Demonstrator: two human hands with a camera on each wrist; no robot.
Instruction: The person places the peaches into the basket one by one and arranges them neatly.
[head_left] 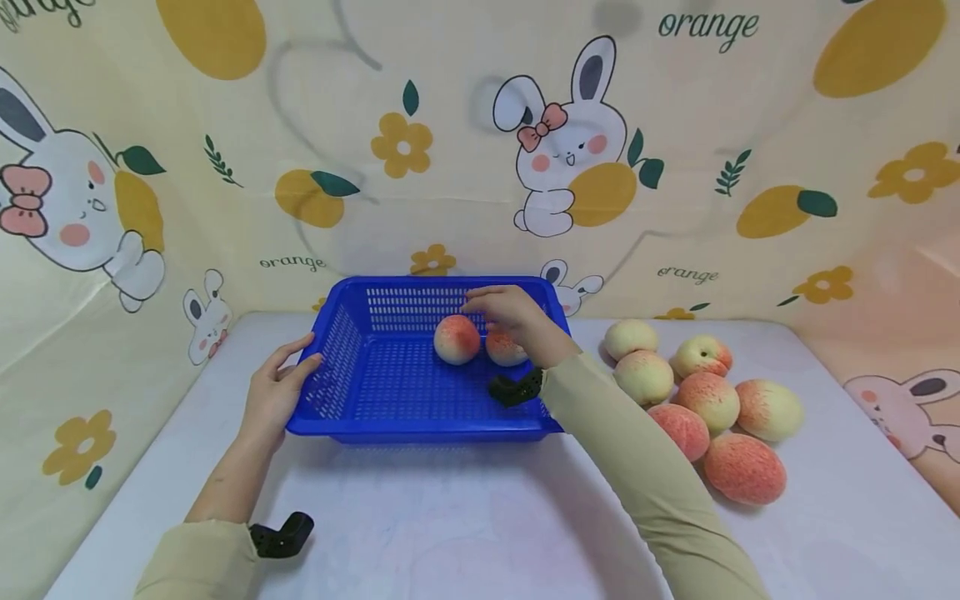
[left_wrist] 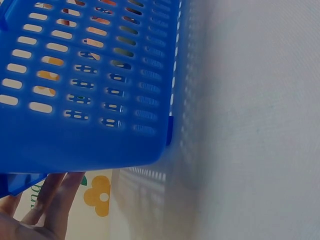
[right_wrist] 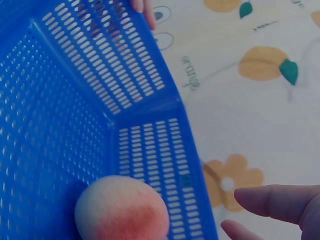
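So the backdrop is a cream cloth wall (head_left: 450, 125) printed with bunnies, oranges and little yellow flowers, wrapped around three sides of a pale table (head_left: 450, 517). Sitting toward the far middle of the table is a blue slotted basket (head_left: 375, 392).

There are two peaches inside it, side by side near the far right part of the basket floor. The left peach (head_left: 456, 339) sits free, nothing touching it. The right peach (head_left: 504, 348) is just under the right hand (head_left: 513, 317), which reaches in over the basket's right side. Its fingers are loosely spread and relaxed above that peach; I honestly can't tell from the head view if they're touching it or just hovering. In the right wrist view a couple of fingertips (right_wrist: 280, 202) show at the edge, apart from each other, with one peach below beside the basket's corner.

The left hand (head_left: 273, 392) rests against the basket's left rim, fingers mostly straight and laid along the edge, thumb up near the top. The left wrist view just shows the basket wall close up with fingers (left_wrist: 50, 200) beneath its corner.

Off to the right of the basket, a pile of seven more peaches (head_left: 705, 400) lies on the table, bunched together and touching.
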